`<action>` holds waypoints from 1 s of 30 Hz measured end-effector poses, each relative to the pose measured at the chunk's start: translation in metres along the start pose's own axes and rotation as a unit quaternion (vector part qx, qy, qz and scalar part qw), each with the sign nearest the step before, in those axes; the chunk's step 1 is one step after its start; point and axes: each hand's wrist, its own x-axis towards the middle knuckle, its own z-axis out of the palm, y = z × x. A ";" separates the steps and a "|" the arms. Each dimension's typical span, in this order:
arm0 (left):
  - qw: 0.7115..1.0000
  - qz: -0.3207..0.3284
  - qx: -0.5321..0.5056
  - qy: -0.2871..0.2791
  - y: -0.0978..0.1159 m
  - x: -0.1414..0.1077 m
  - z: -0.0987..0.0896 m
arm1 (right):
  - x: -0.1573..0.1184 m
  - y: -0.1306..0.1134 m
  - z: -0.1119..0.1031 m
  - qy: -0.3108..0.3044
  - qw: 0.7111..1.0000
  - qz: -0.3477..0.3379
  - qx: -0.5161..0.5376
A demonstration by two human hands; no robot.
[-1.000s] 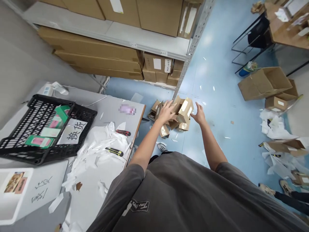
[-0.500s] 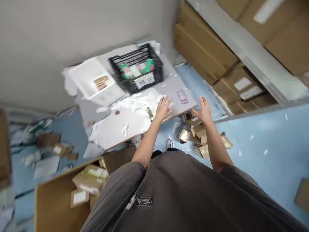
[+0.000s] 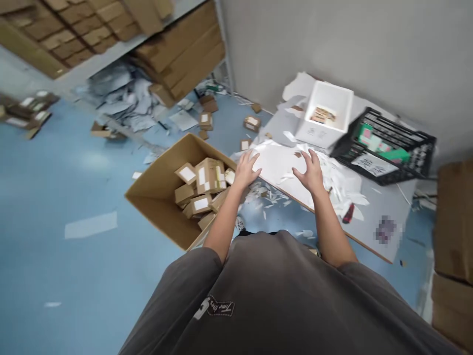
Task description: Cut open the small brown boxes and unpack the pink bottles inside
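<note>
Both hands are held out in front of me, fingers spread, with nothing in them. My left hand (image 3: 246,171) is between the table's left corner and a large open cardboard carton (image 3: 155,207) holding several small brown boxes (image 3: 209,176). Over the front part of the white table (image 3: 273,160) hovers my right hand (image 3: 310,172); whether it touches the surface I cannot tell. Torn white paper scraps (image 3: 342,172) lie beside that hand. A red and black object (image 3: 348,213), possibly a cutter, rests near the front edge.
A white box (image 3: 325,116) with a picture inside and a black crate (image 3: 384,148) of green and pink packs stand toward the table's back. Cardboard cartons (image 3: 454,222) are stacked at right. Shelving with boxes (image 3: 177,49) is upper left, crumpled sheets (image 3: 129,93) beneath. Scraps litter the blue floor.
My view has turned left, so the table now appears further right and the carton of boxes sits beside my left hand. Both hands stay open and empty.
</note>
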 end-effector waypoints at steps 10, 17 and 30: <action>0.962 -0.256 0.022 0.086 -0.207 -0.132 -0.128 | 0.120 -0.239 0.187 -0.158 0.955 -0.234 0.092; 0.934 -0.353 -0.042 -0.026 -0.269 -0.138 -0.055 | 0.151 -0.256 0.290 -0.294 0.921 -0.246 0.067; 0.788 -0.565 -0.188 -0.156 -0.405 -0.122 0.067 | 0.199 -0.205 0.513 -0.532 0.820 -0.208 0.033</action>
